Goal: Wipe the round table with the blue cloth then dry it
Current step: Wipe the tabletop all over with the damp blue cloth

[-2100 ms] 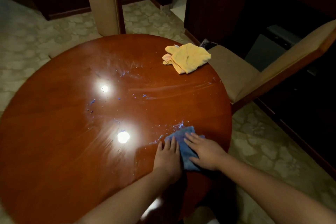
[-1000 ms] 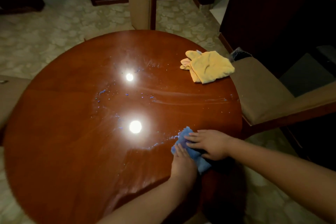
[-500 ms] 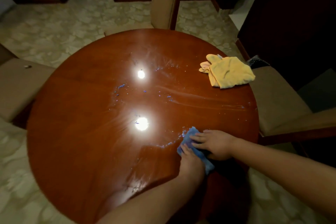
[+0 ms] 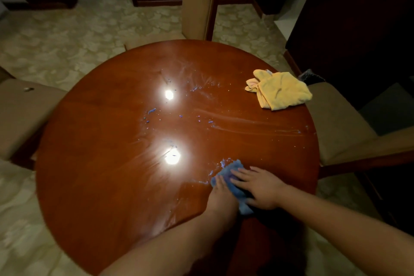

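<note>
Dim room, two glare spots on table (image 4: 94,163), edges perhaps blurred

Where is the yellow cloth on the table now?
In the head view, the yellow cloth lies crumpled at the far right edge of the round table, beside a chair seat.

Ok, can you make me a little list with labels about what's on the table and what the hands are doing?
table: round wooden table, shiny, with wet streaks and two light reflections
mess: small blue specks scattered around the middle
blue cloth: near the edge closest to the person, under both hands
left hand: fingers flat, pressing the blue cloth
right hand: fingers flat, pressing the blue cloth
yellow cloth: crumpled at the far right edge, untouched
chairs: beige padded chairs around the table
</note>
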Motion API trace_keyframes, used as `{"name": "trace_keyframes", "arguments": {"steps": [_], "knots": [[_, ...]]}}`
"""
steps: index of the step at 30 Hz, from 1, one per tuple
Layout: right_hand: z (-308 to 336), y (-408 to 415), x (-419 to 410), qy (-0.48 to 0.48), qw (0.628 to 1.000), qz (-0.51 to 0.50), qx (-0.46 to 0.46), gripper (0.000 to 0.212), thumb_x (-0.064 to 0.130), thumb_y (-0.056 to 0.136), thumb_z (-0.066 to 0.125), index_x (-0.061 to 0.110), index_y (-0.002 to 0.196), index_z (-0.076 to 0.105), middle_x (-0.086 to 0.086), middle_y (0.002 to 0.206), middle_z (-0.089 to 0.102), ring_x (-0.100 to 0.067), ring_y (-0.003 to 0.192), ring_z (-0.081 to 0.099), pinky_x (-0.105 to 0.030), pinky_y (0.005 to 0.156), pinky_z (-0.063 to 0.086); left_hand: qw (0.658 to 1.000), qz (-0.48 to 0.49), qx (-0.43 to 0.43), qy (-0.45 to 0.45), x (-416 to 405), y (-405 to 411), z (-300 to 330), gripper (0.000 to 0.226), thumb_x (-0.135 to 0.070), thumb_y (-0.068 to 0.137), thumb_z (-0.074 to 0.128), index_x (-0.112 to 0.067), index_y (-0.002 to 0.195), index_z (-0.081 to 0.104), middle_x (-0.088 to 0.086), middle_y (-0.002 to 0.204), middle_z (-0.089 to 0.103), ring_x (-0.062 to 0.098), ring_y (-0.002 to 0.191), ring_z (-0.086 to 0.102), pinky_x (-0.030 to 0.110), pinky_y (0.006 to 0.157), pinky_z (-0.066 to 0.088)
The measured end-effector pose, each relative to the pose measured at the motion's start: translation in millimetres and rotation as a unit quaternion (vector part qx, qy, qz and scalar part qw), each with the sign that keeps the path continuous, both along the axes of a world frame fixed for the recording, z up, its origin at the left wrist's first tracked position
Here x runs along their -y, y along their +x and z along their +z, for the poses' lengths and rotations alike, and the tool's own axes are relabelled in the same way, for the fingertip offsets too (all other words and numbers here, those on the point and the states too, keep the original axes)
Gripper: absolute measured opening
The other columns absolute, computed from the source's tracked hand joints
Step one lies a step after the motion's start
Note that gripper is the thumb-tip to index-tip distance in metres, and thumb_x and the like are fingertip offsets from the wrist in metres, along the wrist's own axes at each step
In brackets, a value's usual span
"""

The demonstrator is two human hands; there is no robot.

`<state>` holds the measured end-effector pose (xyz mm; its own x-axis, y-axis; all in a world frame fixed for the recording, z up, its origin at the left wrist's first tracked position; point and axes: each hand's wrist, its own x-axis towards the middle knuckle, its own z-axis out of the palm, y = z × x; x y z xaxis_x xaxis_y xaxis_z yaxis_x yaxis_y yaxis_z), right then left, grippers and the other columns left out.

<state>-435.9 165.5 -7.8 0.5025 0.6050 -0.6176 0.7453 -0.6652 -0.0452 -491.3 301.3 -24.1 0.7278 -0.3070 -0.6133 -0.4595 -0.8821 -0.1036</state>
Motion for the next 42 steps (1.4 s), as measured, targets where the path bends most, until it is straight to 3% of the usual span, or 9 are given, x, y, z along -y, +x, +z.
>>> {"name": "trace_keyframes", "arguments": {"steps": [8,13,15,18,21,24,27,34,42], "knots": [[-10,-23,-20,0.03,0.995,-0.072,0.056,0.074,0.05,0.096,0.035,0.016,0.153,0.003,-0.009,0.16,-0.002,-0.021,0.147,0.003,-0.037,0.117,0.0,0.999,-0.025,0.029,0.027,-33,3,-1,0.065,-0.03,0.102,0.029,0.004,0.148,-0.002,0.024,0.156,-0.006,0.039,0.145,-0.005,0.044,0.117,0.004],[-23,-72,-21,0.09,0.984,-0.134,0.08,0.094,0.065,0.072,0.008,0.015,0.152,0.015,-0.011,0.158,0.014,-0.028,0.145,0.018,-0.04,0.116,0.01,0.996,-0.085,0.038,-0.002,-52,-23,-2,0.068,-0.029,0.1,0.033,0.001,0.149,-0.005,0.021,0.156,-0.011,0.034,0.145,-0.009,0.041,0.119,-0.002],[-30,-75,-23,0.082,0.983,-0.156,0.057,0.095,0.067,0.072,0.005,0.017,0.152,-0.001,-0.007,0.159,-0.005,-0.025,0.148,-0.001,-0.036,0.116,-0.003,0.994,-0.098,0.037,-0.014,-56,-22,0,0.07,-0.029,0.099,0.034,0.001,0.149,-0.006,0.02,0.157,-0.011,0.033,0.146,-0.009,0.041,0.118,-0.002],[-25,-68,-30,0.043,0.987,-0.152,0.031,0.081,0.059,0.093,0.027,0.018,0.151,-0.011,-0.003,0.155,-0.021,-0.021,0.146,-0.015,-0.035,0.116,-0.009,0.995,-0.085,0.024,-0.036,-60,-15,-2,0.075,-0.032,0.097,0.036,0.0,0.149,-0.007,0.017,0.158,-0.011,0.03,0.146,-0.007,0.04,0.118,0.001],[-18,-52,-41,0.038,0.987,-0.155,0.022,0.083,0.05,0.094,0.04,0.017,0.152,-0.008,-0.006,0.159,-0.014,-0.02,0.146,-0.012,-0.036,0.117,-0.007,0.996,-0.054,0.039,-0.051,-69,-1,-2,0.078,-0.04,0.095,0.037,-0.003,0.151,-0.003,0.014,0.159,-0.005,0.027,0.147,-0.002,0.04,0.118,0.005],[-14,-41,-51,0.055,0.979,-0.194,0.003,0.081,0.04,0.092,0.048,0.019,0.154,-0.001,-0.005,0.16,-0.009,-0.019,0.147,-0.008,-0.037,0.118,-0.002,0.989,0.007,0.056,-0.139,-77,15,0,0.068,-0.04,0.091,0.045,-0.007,0.147,0.028,0.011,0.152,0.029,0.027,0.139,0.029,0.035,0.11,0.027],[-12,-44,-56,0.107,0.959,-0.262,0.009,0.071,0.033,0.093,0.048,0.02,0.153,0.014,-0.002,0.161,0.004,-0.017,0.148,0.004,-0.037,0.118,0.006,0.964,0.091,0.085,-0.237,-82,25,1,0.033,-0.027,0.088,0.054,-0.007,0.113,0.057,0.012,0.116,0.054,0.031,0.108,0.053,0.033,0.082,0.042],[-17,-53,-67,0.135,0.944,-0.288,0.084,0.063,0.026,0.09,0.05,0.019,0.149,0.029,-0.001,0.155,0.026,-0.019,0.141,0.024,-0.031,0.113,0.021,0.944,0.189,0.082,-0.257,-79,40,6,0.018,-0.011,0.083,0.06,-0.003,0.099,0.062,0.018,0.102,0.06,0.035,0.096,0.059,0.036,0.078,0.043],[-17,-91,-73,0.152,0.934,-0.299,0.124,0.044,0.029,0.086,0.049,0.02,0.129,0.05,0.003,0.135,0.046,-0.018,0.12,0.044,-0.033,0.103,0.033,0.95,0.094,0.029,-0.297,-83,10,5,0.01,-0.014,0.082,0.062,-0.008,0.09,0.062,0.012,0.097,0.062,0.032,0.089,0.06,0.038,0.073,0.047]]}}
